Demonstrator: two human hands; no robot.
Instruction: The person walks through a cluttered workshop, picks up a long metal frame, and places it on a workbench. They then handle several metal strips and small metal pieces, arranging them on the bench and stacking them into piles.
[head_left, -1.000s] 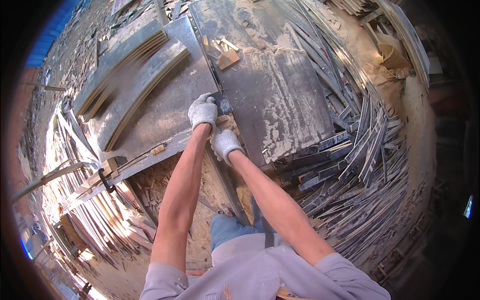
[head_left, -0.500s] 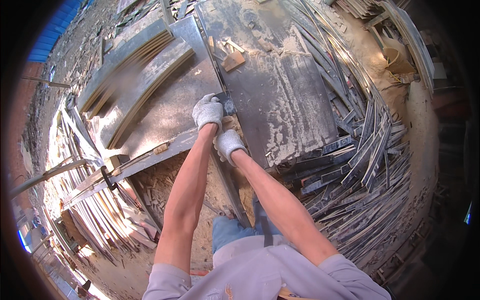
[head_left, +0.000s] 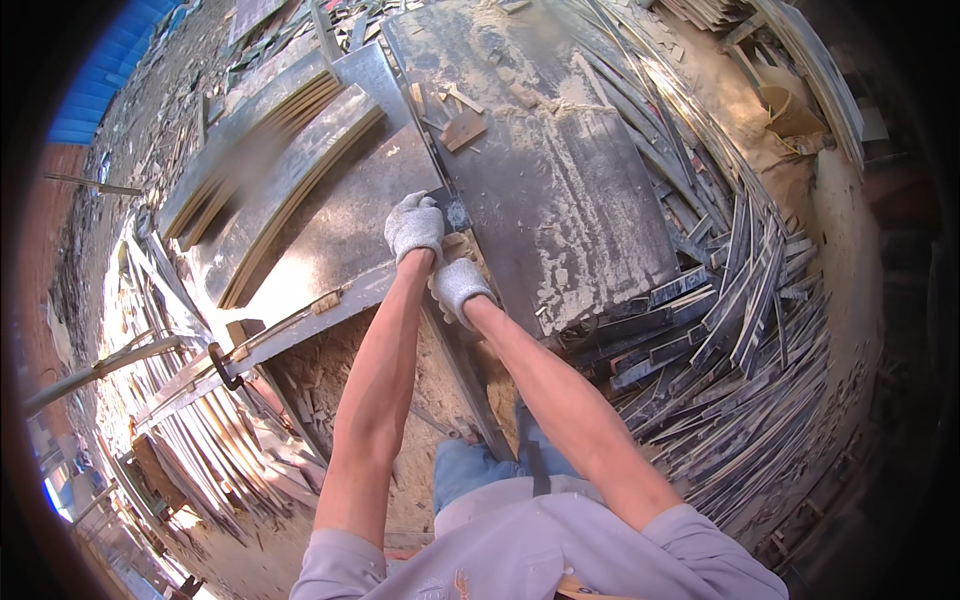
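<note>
Both hands wear pale grey knit gloves and are close together at the near edge of the worktable. My left hand (head_left: 413,228) has its fingers curled, beside a small dark plate (head_left: 452,207) at the seam between two panels; what it grips is hidden. My right hand (head_left: 462,288) is closed just below and to the right, next to a bit of raw wood (head_left: 457,246); its fingers are mostly out of sight. A curved laminated wood piece (head_left: 300,190) rests on the left panel (head_left: 345,225). To the right lies a dark, dusty panel (head_left: 510,220).
More curved strips (head_left: 255,145) lie at the far left. A wood offcut (head_left: 463,130) sits on the dark panel amid sawdust. Heaps of thin strips (head_left: 720,400) fill the floor at right, with another strip pile (head_left: 235,430) at left. A clamp (head_left: 222,366) hangs on the table's front rail.
The view has shifted slightly. Both hands keep nearly the same place and closed pose at the table edge, and the wood pieces around them lie as before.
</note>
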